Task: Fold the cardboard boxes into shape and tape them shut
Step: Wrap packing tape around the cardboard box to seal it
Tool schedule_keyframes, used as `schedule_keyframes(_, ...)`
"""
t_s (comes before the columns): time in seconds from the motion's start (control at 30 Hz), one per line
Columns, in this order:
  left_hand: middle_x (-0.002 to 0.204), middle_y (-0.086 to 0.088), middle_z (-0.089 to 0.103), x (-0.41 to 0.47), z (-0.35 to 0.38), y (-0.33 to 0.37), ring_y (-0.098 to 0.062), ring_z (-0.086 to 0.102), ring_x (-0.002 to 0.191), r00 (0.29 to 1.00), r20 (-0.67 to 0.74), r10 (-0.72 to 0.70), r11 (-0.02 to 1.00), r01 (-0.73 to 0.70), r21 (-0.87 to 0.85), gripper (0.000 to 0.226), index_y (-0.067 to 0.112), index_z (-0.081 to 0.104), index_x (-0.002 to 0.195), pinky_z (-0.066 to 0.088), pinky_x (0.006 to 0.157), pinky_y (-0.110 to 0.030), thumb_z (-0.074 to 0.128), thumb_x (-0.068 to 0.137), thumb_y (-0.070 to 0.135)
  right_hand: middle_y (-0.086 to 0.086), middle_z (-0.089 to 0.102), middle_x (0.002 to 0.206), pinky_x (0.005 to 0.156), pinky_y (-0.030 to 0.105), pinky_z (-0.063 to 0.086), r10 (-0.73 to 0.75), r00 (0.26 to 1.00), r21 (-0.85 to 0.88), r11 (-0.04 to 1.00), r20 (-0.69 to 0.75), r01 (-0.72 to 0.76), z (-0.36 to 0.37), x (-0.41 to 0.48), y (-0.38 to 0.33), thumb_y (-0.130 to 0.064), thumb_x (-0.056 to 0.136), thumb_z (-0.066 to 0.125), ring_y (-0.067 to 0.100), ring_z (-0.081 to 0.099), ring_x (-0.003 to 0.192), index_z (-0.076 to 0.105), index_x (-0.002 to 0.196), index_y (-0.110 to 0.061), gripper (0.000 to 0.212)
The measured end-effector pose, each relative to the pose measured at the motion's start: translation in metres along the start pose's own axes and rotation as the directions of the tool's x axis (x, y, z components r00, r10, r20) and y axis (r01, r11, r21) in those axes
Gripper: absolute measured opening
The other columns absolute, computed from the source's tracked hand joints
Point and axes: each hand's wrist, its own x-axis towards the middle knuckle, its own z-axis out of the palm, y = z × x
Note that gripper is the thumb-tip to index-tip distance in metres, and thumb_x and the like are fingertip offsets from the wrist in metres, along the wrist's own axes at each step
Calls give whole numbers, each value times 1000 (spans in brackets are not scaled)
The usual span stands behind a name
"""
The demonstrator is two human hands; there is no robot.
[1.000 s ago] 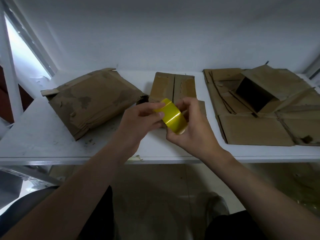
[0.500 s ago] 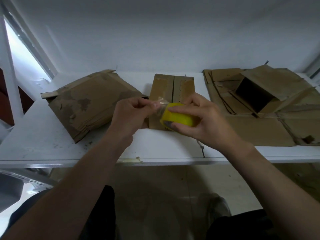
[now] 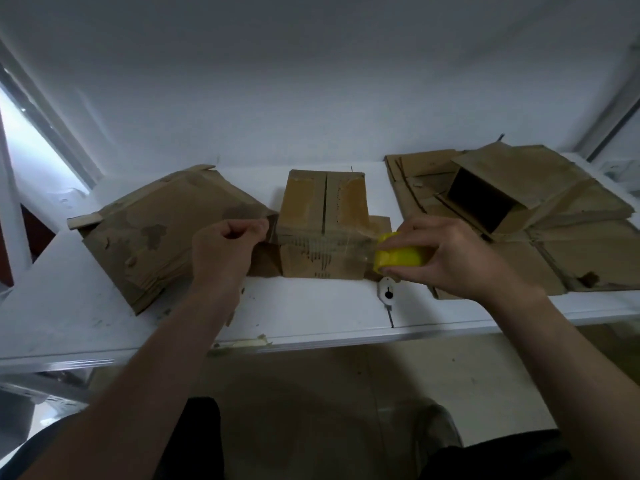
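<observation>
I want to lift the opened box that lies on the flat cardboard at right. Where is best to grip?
Grip the top wall of the open box at its dark mouth, fingers inside, thumb above, probably coming from the front-left: the mouth faces that way.

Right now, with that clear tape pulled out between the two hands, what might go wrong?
The tape hangs free between the left hand and the yellow roll in the right hand; it may twist or stick to itself. It runs in front of the box, whose top seam gapes, so it could grab the wrong face.
</observation>
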Motion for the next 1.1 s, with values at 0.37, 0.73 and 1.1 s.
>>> schedule_keyframes(0.37,99,3,67,14,-6,-21,-15,58,86,993,-115,-15,995,4,-99,7,29,68,89,47,64,-28,70,93,34,-4,64,95,59,42,56,-2,998,-114,993,-60,-5,-7,2,33,-58,80,68,16,62,80,80,102,-28,39)
schedule_keyframes(0.73,98,-2,66,28,19,-45,-13,55,76,979,-100,-180,980,169,-103,20,17,71,112,43,55,-23,68,96,30,-10,61,92,64,40,55,120,993,-126,985,1,-119,18,16,56,-45,79,81,12,59,81,80,99,-32,24)
schedule_keyframes(1.1,77,0,63,31,49,-50,-9,51,61,979,-25,-203,974,199,-110,4,23,71,98,40,40,-18,67,98,23,-7,61,99,68,33,52,172,985,-229,960,17,-164,46,38,49,-48,82,78,17,60,84,78,102,-34,25)
